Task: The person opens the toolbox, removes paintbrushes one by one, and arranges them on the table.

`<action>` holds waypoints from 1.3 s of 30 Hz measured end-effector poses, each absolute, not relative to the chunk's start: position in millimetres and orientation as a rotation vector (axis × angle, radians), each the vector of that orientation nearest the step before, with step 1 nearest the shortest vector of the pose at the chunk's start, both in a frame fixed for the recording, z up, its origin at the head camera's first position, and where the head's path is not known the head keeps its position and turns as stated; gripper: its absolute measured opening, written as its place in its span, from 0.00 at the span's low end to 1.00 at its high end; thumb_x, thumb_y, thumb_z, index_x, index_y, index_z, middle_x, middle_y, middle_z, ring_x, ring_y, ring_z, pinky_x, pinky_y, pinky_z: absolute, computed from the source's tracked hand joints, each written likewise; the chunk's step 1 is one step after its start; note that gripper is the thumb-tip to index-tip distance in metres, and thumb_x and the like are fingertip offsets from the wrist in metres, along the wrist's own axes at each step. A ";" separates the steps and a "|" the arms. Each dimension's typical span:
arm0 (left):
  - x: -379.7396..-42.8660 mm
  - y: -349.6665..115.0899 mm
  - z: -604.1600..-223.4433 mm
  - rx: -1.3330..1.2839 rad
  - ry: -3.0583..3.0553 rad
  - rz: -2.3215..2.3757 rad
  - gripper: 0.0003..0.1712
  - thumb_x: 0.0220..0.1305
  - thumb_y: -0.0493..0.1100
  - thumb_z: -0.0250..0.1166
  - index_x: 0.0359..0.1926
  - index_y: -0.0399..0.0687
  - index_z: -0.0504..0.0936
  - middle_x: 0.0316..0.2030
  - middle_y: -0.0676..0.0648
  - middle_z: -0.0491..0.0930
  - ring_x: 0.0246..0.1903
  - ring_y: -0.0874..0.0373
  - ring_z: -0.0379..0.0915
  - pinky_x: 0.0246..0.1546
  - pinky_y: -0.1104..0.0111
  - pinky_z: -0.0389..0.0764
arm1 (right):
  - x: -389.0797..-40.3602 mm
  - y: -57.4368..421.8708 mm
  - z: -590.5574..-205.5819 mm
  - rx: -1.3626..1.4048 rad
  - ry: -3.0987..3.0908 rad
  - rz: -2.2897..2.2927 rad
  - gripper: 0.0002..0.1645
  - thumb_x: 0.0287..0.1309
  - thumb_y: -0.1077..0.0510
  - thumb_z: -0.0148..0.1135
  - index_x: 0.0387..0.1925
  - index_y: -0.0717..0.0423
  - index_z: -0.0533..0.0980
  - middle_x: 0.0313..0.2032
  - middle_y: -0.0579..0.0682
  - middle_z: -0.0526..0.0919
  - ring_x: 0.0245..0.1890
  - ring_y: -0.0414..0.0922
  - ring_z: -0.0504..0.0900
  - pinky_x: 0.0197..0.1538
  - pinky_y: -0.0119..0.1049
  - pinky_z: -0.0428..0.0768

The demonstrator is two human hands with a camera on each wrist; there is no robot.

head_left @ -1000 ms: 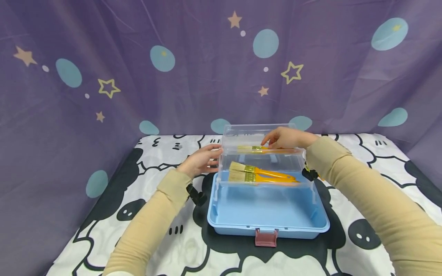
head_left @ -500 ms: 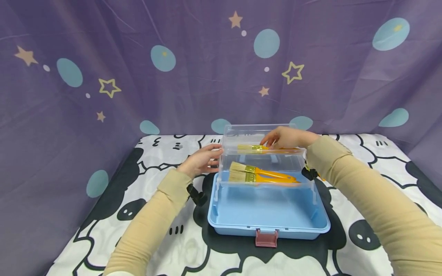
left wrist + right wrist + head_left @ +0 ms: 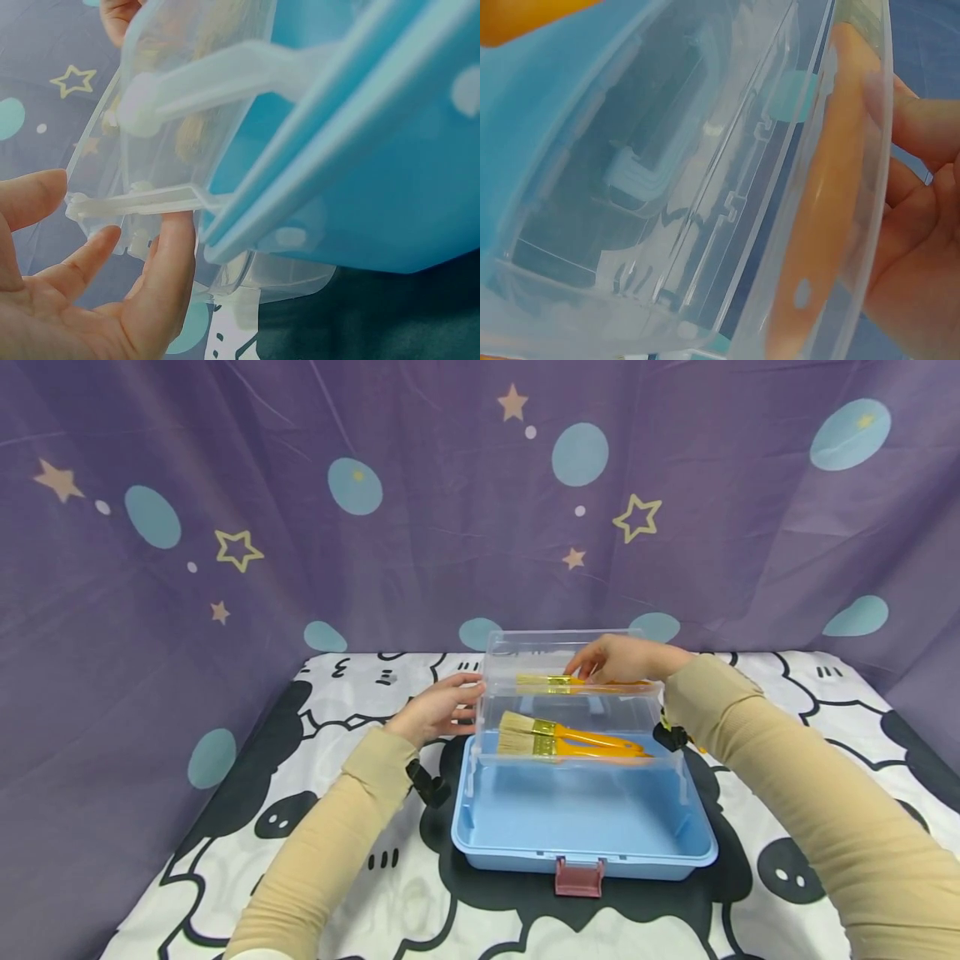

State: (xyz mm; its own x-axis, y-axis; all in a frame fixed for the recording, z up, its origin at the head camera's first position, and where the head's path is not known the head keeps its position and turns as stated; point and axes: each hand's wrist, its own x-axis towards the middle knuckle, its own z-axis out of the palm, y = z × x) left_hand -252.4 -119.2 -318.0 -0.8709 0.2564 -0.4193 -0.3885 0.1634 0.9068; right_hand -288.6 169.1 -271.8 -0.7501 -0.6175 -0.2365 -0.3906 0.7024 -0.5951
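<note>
A light blue toolbox [image 3: 510,863] stands open, with two clear tiered trays raised over its back half. In the lower tray lie two flat paintbrushes with orange handles, a rear paintbrush [image 3: 592,737] and a front paintbrush [image 3: 532,745]. A third paintbrush [image 3: 546,684] is at the upper tray [image 3: 525,647], its handle [image 3: 825,187] seen through the clear wall in the right wrist view. My right hand [image 3: 626,658] pinches that handle from above. With fingers extended, my left hand [image 3: 441,706] touches the trays' left end, by a pale hinge arm [image 3: 150,204].
A maroon latch [image 3: 578,878] hangs at the toolbox's front. Beneath is a table covered by a black-and-white sheep-print cloth [image 3: 405,893]. A purple curtain [image 3: 420,560] with stars and ovals hangs close behind. Another hinge arm [image 3: 232,79] joins tray and box.
The paintbrush in my right hand has come up slightly, so more of its orange handle shows above the upper tray's front edge. My left hand stays in place.
</note>
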 end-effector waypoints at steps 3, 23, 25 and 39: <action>-251.6 -119.8 -318.5 -0.121 1.959 1.760 0.28 0.72 0.48 0.53 0.70 0.54 0.59 0.66 0.41 0.61 0.63 0.44 0.61 0.61 0.52 0.69 | -288.3 169.1 -272.7 -0.783 2.488 -0.748 0.23 0.59 0.71 0.52 0.56 0.57 0.77 0.47 0.57 0.80 0.49 0.51 0.76 0.53 0.46 0.76; -251.0 -118.8 -316.6 -0.138 1.966 1.761 0.27 0.72 0.48 0.52 0.69 0.54 0.60 0.66 0.41 0.62 0.60 0.45 0.63 0.59 0.54 0.72 | -286.8 169.5 -275.2 -0.803 2.488 -0.811 0.20 0.63 0.70 0.53 0.56 0.59 0.75 0.45 0.56 0.80 0.46 0.49 0.77 0.51 0.43 0.77; -251.1 -118.7 -316.5 -0.143 1.966 1.762 0.27 0.72 0.48 0.53 0.69 0.54 0.60 0.66 0.41 0.62 0.60 0.45 0.63 0.59 0.54 0.72 | -286.5 169.5 -274.6 -0.799 2.495 -0.816 0.20 0.63 0.69 0.53 0.56 0.59 0.76 0.45 0.56 0.80 0.46 0.49 0.77 0.51 0.42 0.76; -251.0 -119.6 -316.5 -0.140 1.963 1.759 0.27 0.72 0.49 0.53 0.69 0.54 0.60 0.65 0.42 0.62 0.62 0.45 0.61 0.60 0.53 0.71 | -287.3 170.1 -270.0 -0.772 2.570 -0.901 0.20 0.64 0.67 0.54 0.57 0.57 0.76 0.46 0.57 0.80 0.46 0.50 0.78 0.50 0.43 0.78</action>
State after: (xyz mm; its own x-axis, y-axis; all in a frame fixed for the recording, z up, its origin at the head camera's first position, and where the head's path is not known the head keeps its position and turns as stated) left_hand -251.0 -119.6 -316.5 -0.8714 0.2466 -0.4241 -0.3946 0.1614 0.9046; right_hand -287.3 170.1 -270.0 -0.8067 -0.5809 -0.1084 -0.3859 0.6568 -0.6479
